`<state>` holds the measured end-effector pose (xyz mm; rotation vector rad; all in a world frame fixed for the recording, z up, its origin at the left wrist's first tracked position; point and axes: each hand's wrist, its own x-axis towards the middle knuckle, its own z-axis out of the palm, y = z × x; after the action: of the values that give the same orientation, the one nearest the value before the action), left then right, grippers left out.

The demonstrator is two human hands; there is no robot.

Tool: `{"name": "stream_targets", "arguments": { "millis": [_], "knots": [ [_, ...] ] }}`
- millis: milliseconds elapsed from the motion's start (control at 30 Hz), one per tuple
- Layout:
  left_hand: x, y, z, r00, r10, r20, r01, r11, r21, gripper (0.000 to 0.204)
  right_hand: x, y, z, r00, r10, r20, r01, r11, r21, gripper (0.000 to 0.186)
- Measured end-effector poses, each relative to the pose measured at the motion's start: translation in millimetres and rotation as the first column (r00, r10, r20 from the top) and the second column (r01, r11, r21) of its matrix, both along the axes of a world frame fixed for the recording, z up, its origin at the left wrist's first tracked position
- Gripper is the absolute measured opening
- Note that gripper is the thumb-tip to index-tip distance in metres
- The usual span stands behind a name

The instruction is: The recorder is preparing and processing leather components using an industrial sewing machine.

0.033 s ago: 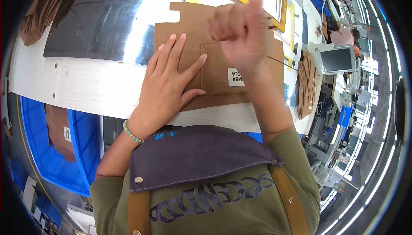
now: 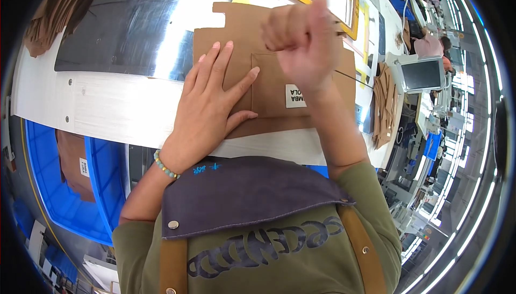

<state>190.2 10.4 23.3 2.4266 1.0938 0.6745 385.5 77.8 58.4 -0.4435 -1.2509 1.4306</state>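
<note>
Far left of the brown panel and beyond it: a stack of brown pieces (image 2: 56, 15) near the counter's end. Left of the panel, nearer the body and lower: a blue bin (image 2: 105, 176) holding a labelled brown piece. Between stack and panel, a dark shiny sheet (image 2: 123, 31) lies on the pale counter (image 2: 118, 98). The left hand (image 2: 209, 90) is spread over the panel's left part, palm down, fingers apart, pressing without gripping. The brown panel (image 2: 236, 31) itself lies flat on the counter in front of the body, notched at its far left corner, bearing an outlined pocket-like area and a white label (image 2: 294, 96). The right hand (image 2: 303, 36) is raised over the panel's right part, curled and blurred; cannot tell whether it pinches anything or touches the panel. The hands are apart. Beyond the panel's right part, a yellow frame (image 2: 352, 6); right of the panel, a pile of brown pieces (image 2: 383, 106). Handling estimate: light, pliable sheet, likely to crease or slide; best held flat, or lifted by left and right margins clear of the label. Edges: only a narrow counter strip on the panel's near side; right is crowded; leftward offers most sliding room.
</note>
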Motion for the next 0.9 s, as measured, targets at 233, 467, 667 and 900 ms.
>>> {"name": "stream_targets", "arguments": {
  "millis": [233,467,667,900],
  "knots": [
    [0,0,-1,1.0,0.0,-0.022,-0.001,1.0,-0.018,0.072,5,3,-28,0.977,-0.049,0.209,0.037,0.997,0.061,0.038],
    [1,0,-2,1.0,-0.004,-0.031,0.003,0.999,-0.038,0.073,9,7,-52,0.935,-0.184,0.304,0.192,0.981,0.002,0.038],
    [0,0,0,1.0,-0.002,-0.012,0.002,1.0,-0.024,0.071,1,4,22,0.983,-0.1,0.155,0.109,0.993,-0.05,0.057],
    [2,0,3,0.999,-0.02,-0.032,0.019,0.999,-0.028,0.071,-6,-4,-24,0.958,-0.123,0.258,0.173,0.968,-0.183,0.058]
  ]
}}
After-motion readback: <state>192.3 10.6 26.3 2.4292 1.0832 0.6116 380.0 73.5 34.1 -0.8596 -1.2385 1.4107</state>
